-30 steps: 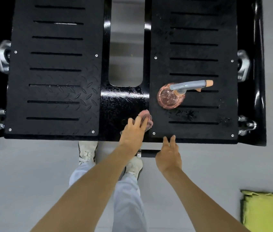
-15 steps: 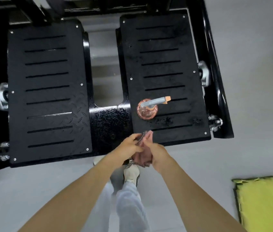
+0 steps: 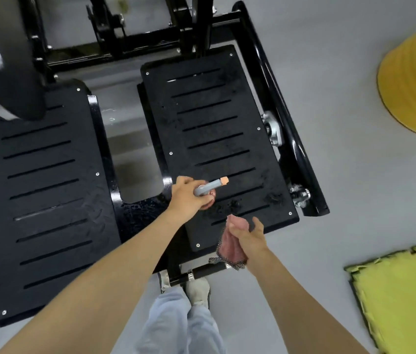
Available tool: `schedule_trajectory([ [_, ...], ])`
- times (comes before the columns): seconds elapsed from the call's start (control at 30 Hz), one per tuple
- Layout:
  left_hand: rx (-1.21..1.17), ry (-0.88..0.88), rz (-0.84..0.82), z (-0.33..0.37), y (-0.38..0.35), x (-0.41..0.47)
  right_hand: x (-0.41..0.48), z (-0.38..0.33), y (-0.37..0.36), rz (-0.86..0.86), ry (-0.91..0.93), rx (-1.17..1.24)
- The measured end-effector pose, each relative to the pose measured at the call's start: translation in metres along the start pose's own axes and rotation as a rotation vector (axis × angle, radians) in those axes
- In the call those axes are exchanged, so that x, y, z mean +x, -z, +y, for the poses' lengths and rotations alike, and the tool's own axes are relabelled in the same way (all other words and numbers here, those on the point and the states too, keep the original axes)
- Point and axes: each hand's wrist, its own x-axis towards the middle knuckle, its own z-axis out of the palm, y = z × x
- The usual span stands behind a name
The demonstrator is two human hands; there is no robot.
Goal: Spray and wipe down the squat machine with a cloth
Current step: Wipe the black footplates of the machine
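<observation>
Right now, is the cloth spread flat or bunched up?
Bunched up. The cloth hangs crumpled from the right hand, which grips it at the right footplate's near edge, not flat on any surface.

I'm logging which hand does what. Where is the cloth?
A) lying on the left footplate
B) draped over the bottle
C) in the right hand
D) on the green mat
C: the right hand holds the cloth over the footplate's near edge, while the left hand grips the bottle.
</observation>
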Motion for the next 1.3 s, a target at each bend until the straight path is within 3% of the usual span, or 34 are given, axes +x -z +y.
schedule_trajectory([
  [0.2, 0.158, -0.285, -0.06, 0.02, -0.005, -0.004, 0.011, -0.007, 0.0, -0.09, 0.124, -0.047],
  [0.33, 0.02, -0.229, 0.028, 0.056, 0.004, -0.004, 0.021, -0.026, -0.007, -0.006, -0.073, 0.004],
  [0.43, -0.028, -0.226, 0.061, 0.083, 0.011, -0.002, 0.022, -0.051, -0.007, -0.1, -0.223, 0.312],
  [0.5, -0.109, -0.179, 0.037, 0.092, 0.017, 0.003, 0.024, -0.062, -0.002, -0.164, -0.225, 0.417],
  [0.77, -0.338, 0.027, -0.209, 0.118, 0.002, 0.035, 0.046, -0.08, -0.001, -0.166, -0.172, 0.325],
  [0.87, -0.244, 0.041, -0.345, 0.13, -0.012, 0.048, 0.064, -0.086, 0.001, -0.208, -0.11, 0.353],
  [1.03, -0.218, 0.133, -0.259, 0.157, -0.041, 0.055, 0.085, -0.078, 0.035, -0.252, -0.207, 0.212],
  [1.23, -0.488, 0.296, -0.201, 0.167, -0.072, 0.061, 0.119, -0.08, 0.079, -0.342, -0.364, -0.107],
  [1.3, -0.56, 0.331, -0.138, 0.166, -0.082, 0.07, 0.185, -0.058, 0.085, -0.329, -0.285, -0.263],
])
